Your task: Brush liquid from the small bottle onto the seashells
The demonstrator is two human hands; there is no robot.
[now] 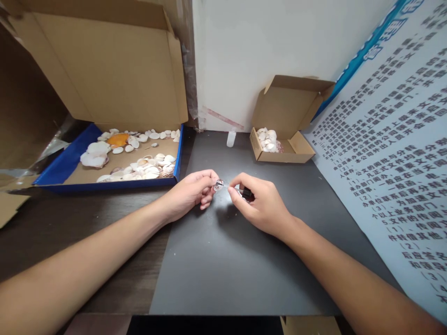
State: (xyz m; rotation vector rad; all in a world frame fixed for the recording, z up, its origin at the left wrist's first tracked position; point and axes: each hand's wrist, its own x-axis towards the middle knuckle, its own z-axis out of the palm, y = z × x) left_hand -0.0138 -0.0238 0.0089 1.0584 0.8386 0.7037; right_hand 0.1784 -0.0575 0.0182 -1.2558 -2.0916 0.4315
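Observation:
My left hand is closed in a pinch on a small brownish-white shell, held just above the grey mat. Facing it from the right, my right hand is curled round a slim tool with a black end. The tool's thin tip points left and reaches close to the shell; whether they touch, I cannot tell. Fingers hide part of both things.
An open blue-edged cardboard box with several shells stands at the left. A smaller open cardboard box with white shells sits at the back right. Near it stands a small white bottle. A printed sheet borders the right side of the grey mat.

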